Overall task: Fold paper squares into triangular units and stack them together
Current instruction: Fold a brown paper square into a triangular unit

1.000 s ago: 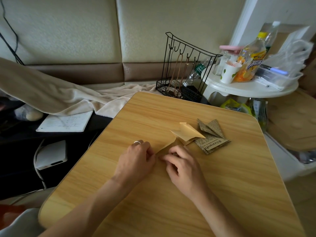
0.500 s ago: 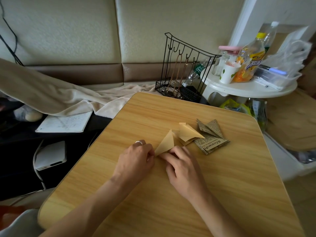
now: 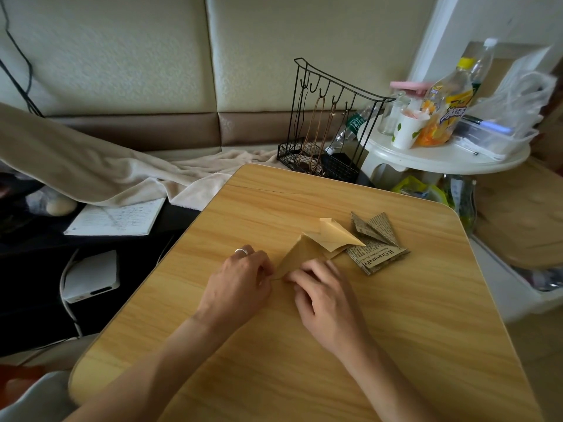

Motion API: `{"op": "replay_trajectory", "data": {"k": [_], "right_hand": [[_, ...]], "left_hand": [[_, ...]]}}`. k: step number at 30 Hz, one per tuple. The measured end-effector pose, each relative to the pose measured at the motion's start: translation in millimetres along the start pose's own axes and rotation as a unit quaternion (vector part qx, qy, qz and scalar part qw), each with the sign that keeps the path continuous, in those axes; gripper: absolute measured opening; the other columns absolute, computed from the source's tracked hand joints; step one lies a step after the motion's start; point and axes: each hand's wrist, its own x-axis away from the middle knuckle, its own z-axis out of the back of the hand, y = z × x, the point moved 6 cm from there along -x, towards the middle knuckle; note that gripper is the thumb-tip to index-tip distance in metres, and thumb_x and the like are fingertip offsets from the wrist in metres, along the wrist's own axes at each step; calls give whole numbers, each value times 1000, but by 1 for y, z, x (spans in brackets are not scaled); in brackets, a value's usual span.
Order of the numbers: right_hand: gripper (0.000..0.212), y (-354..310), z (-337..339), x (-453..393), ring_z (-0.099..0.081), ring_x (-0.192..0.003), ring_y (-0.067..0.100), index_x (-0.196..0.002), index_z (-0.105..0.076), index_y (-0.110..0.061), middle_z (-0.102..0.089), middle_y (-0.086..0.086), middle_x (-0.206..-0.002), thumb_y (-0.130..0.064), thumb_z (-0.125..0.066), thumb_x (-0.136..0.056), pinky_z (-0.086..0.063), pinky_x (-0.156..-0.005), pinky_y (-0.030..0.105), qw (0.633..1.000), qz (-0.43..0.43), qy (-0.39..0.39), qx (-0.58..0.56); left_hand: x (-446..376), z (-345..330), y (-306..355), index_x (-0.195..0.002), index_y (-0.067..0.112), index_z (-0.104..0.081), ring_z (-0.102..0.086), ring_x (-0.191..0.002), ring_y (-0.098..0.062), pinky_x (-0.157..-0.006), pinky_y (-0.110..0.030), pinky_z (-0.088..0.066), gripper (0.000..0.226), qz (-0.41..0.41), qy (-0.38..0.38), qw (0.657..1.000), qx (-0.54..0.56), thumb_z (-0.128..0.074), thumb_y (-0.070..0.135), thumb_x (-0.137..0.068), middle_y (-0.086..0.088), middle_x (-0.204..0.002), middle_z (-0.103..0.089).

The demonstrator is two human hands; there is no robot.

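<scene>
Between both hands (image 3: 283, 281), tan paper (image 3: 297, 254)

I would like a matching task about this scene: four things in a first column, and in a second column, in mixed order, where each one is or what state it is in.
Column one
1. tan paper piece
2. newsprint folded units
3. black wire rack
4. open notebook

Column two
A. on the dark surface left of the wooden table
B. lying on the table, right of the tan papers
C. held between the left hand and the right hand
D. standing behind the table's far edge

Pairs: 1-C, 2-B, 3-D, 4-A
</scene>
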Motion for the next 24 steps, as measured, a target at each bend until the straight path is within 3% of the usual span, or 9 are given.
{"op": "replay_trajectory", "data": {"k": [4, 9, 15, 22, 24], "right_hand": [[24, 2, -2, 0, -51, -100, 18, -110, -70, -27, -53, -7, -104, -19, -54, -94, -49, -87, 38, 1000, -3, -5, 4], [24, 4, -4, 0, -50, -104, 16, -113, -69, -28, -52, -8, -108, -19, -59, -94, -48, -91, 35, 1000, -8, -8, -1], [22, 4, -4, 0, -51, -105, 17, -111, -69, -26, -53, -8, -108, -22, -55, -94, -49, -90, 36, 1000, -5, 8, -8], [23, 6, -5, 0, -51, -105, 15, -114, -70, -25, -53, -9, -109, -20, -59, -95, -49, -91, 35, 1000, -6, 16, -13], [22, 5, -5, 1, -51, -104, 16, -113, -70, -25, -54, -9, -109, -20, -60, -94, -49, -91, 35, 1000, -5, 19, -13]], "left_hand": [[0, 1, 2, -99, 27, -71, -60, -89, -14, -65, -37, -54, 17, -5, 0, 1000, 4, -63, 15, -90, 10, -102, -54], [7, 0, 15, -104, 30, -78, -60, -87, -14, -61, -21, -38, 21, -46, 8, 998, -32, -62, 19, -93, 8, -102, -53], [10, 2, 16, -108, 29, -79, -61, -84, -15, -66, -24, -49, 29, -35, 28, 998, -41, -55, 20, -95, 6, -101, -53], [13, 0, 14, -109, 31, -79, -62, -80, -17, -64, -23, -40, 32, 7, 32, 997, -69, -53, 21, -93, 8, -98, -45], [14, 0, 13, -108, 29, -79, -63, -82, -17, -66, -24, -46, 31, 17, 33, 997, -75, -52, 22, -93, 6, -101, -49]]}}
